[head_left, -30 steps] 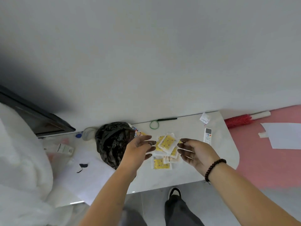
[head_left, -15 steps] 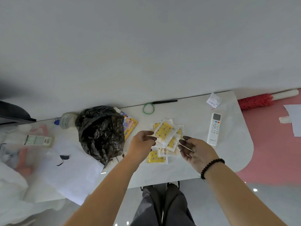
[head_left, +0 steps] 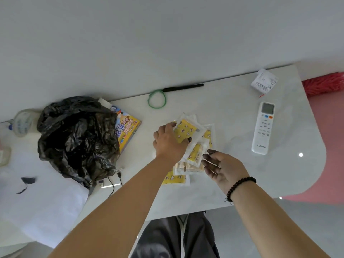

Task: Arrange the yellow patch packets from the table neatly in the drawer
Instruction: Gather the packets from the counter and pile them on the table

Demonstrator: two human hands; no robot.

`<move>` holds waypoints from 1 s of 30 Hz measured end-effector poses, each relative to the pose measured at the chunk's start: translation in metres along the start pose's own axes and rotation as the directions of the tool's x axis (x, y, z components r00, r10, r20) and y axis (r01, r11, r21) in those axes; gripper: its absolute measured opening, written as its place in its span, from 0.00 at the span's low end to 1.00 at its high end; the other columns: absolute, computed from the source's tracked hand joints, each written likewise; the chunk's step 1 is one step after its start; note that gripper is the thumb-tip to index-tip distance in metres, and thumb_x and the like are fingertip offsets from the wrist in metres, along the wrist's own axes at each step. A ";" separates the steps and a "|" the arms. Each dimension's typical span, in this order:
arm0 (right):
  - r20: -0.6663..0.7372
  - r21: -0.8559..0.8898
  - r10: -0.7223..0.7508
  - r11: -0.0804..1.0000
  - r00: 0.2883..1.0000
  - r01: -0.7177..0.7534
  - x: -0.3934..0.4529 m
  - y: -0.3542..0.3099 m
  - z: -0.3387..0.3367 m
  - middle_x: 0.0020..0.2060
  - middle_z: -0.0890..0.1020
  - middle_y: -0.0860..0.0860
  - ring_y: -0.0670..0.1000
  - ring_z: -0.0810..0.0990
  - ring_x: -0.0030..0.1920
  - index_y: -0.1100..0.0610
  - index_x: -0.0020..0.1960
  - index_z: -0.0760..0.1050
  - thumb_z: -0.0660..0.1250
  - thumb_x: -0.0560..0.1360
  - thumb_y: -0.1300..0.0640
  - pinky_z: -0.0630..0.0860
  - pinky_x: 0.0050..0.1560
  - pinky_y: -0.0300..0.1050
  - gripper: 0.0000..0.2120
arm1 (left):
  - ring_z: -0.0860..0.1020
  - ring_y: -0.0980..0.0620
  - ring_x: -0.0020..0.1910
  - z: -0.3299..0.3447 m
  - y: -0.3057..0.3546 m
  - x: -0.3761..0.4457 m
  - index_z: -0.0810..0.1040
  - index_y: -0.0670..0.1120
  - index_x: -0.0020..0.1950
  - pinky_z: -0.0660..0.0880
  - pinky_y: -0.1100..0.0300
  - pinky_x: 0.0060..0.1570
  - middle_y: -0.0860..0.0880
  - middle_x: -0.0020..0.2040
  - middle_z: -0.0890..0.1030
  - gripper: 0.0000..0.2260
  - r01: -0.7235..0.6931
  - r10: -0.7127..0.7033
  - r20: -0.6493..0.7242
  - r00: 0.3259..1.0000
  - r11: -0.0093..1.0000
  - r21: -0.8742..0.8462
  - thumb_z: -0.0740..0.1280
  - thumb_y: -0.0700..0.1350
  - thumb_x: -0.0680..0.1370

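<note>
The left hand (head_left: 168, 144) has come down onto the yellow patch packets (head_left: 193, 142) heaped mid-table (head_left: 232, 112), thumb and fingers now pinching the top packet. The right hand (head_left: 222, 167) waits alongside, fingers spread (holding nothing). Gathering under way; no drawer visible.

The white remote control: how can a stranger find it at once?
Look at the white table, on its rounded right end. The white remote control lies flat there, right of the yellow patch packets. Only it has a small screen and buttons; the printed slip behind is paper.

Yellow patch packets (head_left: 188, 133) in overlapping heap on table (head_left: 232, 112)
</note>
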State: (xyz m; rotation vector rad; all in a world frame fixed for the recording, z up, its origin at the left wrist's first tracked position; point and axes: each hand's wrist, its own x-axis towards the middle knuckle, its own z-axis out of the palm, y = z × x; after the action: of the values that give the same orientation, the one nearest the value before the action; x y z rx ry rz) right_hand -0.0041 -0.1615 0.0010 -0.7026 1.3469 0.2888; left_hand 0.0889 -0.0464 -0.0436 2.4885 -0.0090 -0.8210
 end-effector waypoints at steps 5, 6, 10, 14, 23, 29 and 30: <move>-0.021 -0.073 -0.029 0.997 0.999 0.028 0.005 -0.002 -0.007 0.38 0.81 0.55 0.52 0.80 0.37 0.59 0.43 0.76 0.60 0.77 0.66 0.76 0.39 0.44 0.08 | 0.65 0.46 0.67 0.008 -0.004 0.006 0.60 0.47 0.73 0.64 0.50 0.64 0.48 0.68 0.67 0.38 -0.014 0.017 -0.026 1.000 0.992 0.124 0.75 0.54 0.69; -0.023 -0.095 -0.042 0.995 0.999 0.040 0.004 -0.003 -0.007 0.38 0.81 0.54 0.52 0.80 0.37 0.59 0.44 0.76 0.60 0.77 0.66 0.76 0.39 0.44 0.08 | 0.67 0.46 0.67 0.006 -0.005 0.007 0.61 0.47 0.72 0.64 0.50 0.64 0.48 0.67 0.68 0.37 -0.007 0.011 -0.028 1.000 0.993 0.115 0.75 0.53 0.70; -0.034 -0.208 -0.169 0.965 0.985 0.159 0.002 -0.011 -0.005 0.39 0.82 0.55 0.51 0.80 0.37 0.58 0.47 0.76 0.62 0.75 0.68 0.76 0.39 0.42 0.08 | 0.75 0.45 0.49 -0.008 -0.012 0.003 0.72 0.45 0.50 0.70 0.56 0.43 0.49 0.49 0.72 0.11 0.023 -0.023 -0.004 1.000 0.999 0.030 0.70 0.49 0.75; 0.073 -0.670 -0.522 0.605 0.850 0.430 0.013 -0.011 0.009 0.47 0.81 0.50 0.51 0.80 0.47 0.53 0.50 0.74 0.67 0.73 0.64 0.75 0.45 0.40 0.09 | 0.76 0.48 0.39 -0.025 -0.031 -0.016 0.72 0.48 0.40 0.73 0.56 0.35 0.50 0.41 0.77 0.08 0.118 -0.161 -0.074 0.984 0.907 -0.405 0.68 0.47 0.76; 0.692 -0.667 -0.243 -0.575 0.680 0.473 0.067 0.008 0.057 0.77 0.39 0.50 0.59 0.39 0.76 0.43 0.77 0.42 0.71 0.69 0.41 0.48 0.72 0.67 0.49 | 0.80 0.63 0.42 -0.036 -0.076 -0.057 0.77 0.55 0.46 0.72 0.72 0.34 0.59 0.43 0.82 0.10 0.137 -0.311 -0.120 0.943 0.691 -0.710 0.67 0.38 0.78; 0.666 -0.596 -0.262 -0.750 0.699 0.286 0.069 0.022 0.056 0.77 0.44 0.55 0.65 0.42 0.76 0.47 0.77 0.42 0.59 0.78 0.44 0.56 0.67 0.73 0.36 | 0.81 0.56 0.46 -0.033 -0.085 -0.062 0.76 0.55 0.47 0.75 0.65 0.40 0.55 0.45 0.83 0.13 0.126 -0.387 -0.151 0.910 0.604 -0.787 0.67 0.35 0.76; 0.671 -0.578 -0.265 -0.772 0.693 0.265 0.066 0.025 0.056 0.77 0.49 0.58 0.68 0.47 0.75 0.49 0.77 0.47 0.62 0.77 0.45 0.60 0.65 0.73 0.36 | 0.81 0.54 0.47 -0.033 -0.086 -0.062 0.76 0.54 0.48 0.75 0.64 0.40 0.54 0.46 0.82 0.13 0.135 -0.398 -0.150 0.905 0.604 -0.785 0.67 0.35 0.76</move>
State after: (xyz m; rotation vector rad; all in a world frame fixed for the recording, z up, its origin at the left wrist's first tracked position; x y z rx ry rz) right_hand 0.0405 -0.1218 -0.0660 -2.9691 -0.0945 0.8806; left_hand 0.0435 0.0537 -0.0274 1.7618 0.7119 -0.3845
